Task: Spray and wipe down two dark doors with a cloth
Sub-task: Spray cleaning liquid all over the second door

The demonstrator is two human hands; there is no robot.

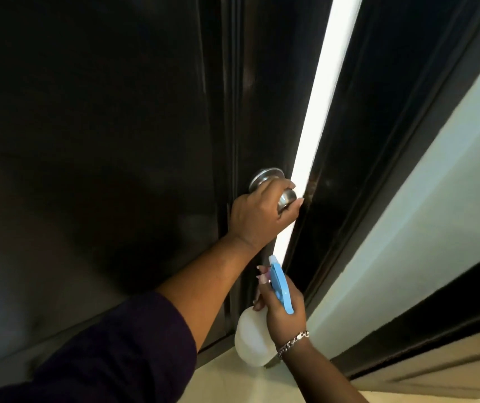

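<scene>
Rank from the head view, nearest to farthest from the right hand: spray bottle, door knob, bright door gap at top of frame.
1. spray bottle: gripped in the right hand, bottom centre.
2. door knob: above it, held by the left hand.
3. door gap top end: farthest, upper right.

Left arm is reaching forward and up from the lower left, dark purple sleeve pushed back to mid-forearm, bare forearm crossing toward centre. Left hand is curling its fingers over a round metal knob, thumb side toward the bright gap, wrist slightly bent. Right arm is coming in from the bottom right, a chain bracelet sitting on the wrist. Right hand is wrapping around the neck of a spray bottle; one finger is possibly resting on the trigger, partly hidden.
</scene>
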